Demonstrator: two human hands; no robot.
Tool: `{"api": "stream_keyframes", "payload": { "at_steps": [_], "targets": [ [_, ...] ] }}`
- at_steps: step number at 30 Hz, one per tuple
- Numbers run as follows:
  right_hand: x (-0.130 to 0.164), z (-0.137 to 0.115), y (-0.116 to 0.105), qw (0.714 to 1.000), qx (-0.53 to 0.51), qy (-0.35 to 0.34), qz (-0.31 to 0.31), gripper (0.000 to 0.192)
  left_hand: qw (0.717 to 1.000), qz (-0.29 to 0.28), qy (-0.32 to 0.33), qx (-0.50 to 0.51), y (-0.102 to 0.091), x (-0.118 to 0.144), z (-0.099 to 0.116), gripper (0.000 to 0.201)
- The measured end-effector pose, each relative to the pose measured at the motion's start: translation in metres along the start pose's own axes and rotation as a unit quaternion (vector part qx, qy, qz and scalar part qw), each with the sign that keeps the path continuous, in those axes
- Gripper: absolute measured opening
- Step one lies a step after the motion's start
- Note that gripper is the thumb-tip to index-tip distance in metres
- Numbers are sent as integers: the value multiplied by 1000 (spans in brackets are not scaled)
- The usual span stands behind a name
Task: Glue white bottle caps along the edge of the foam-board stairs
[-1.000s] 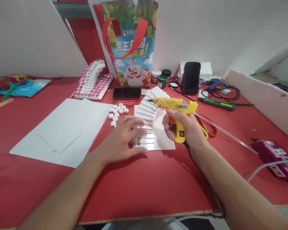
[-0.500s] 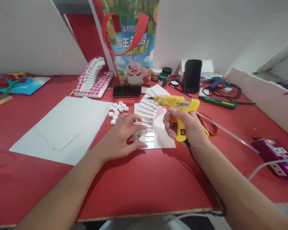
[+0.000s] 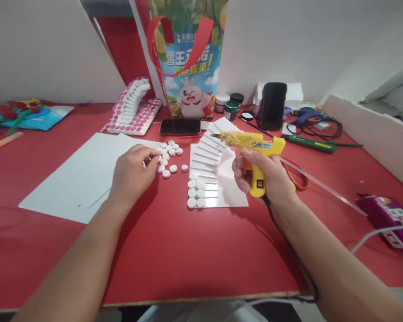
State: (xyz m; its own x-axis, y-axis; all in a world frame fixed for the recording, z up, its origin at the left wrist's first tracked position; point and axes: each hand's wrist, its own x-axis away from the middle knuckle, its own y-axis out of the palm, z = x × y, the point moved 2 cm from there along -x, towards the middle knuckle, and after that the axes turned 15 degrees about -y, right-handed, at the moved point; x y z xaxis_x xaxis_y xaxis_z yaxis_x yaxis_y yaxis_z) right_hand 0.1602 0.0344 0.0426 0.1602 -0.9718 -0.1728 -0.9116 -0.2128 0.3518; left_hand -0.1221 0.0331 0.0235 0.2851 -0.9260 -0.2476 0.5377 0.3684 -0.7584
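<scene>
My right hand (image 3: pixel 263 176) is wrapped around the grip of the yellow glue gun (image 3: pixel 251 147), holding it up off the red table (image 3: pixel 188 255) with its nozzle pointing left over the white foam staircase (image 3: pixel 218 172). That staircase is my landmark: it lies flat just left of my right hand, and 5 white round caps (image 3: pixel 195 193) already sit on its lower left steps. Left of the staircase, a loose cluster of white caps (image 3: pixel 169 154) lies on the table, and my left hand (image 3: pixel 132 172) rests beside that cluster with its fingers curled in narrow, the fingertips touching the nearest caps; I cannot tell whether one is pinched between them. Further left of the staircase, under my left hand, lies a white foam sheet (image 3: pixel 83 174). Behind the staircase lies a black phone (image 3: pixel 180 126), and behind that stands a printed shopping bag (image 3: pixel 188 67). Right of the staircase, orange-handled scissors (image 3: pixel 297 176) lie partly hidden behind my right hand.
</scene>
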Motion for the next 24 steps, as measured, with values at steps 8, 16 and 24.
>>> {"api": "stream_keyframes", "payload": {
  "at_steps": [8, 16, 24],
  "targets": [
    [0, 1, 0, 1000, -7, -5, 3, 28, 993, -91, 63, 29, -1, 5, 6, 32],
    [-2, 3, -1, 1000, -8, -5, -2, 28, 976, -124, 166, -62, 27, 11, 11, 34],
    [-1, 2, 1, 1000, -5, -7, 0, 28, 975, -112, 163, -97, 20, 9, 9, 26]
  ]
}}
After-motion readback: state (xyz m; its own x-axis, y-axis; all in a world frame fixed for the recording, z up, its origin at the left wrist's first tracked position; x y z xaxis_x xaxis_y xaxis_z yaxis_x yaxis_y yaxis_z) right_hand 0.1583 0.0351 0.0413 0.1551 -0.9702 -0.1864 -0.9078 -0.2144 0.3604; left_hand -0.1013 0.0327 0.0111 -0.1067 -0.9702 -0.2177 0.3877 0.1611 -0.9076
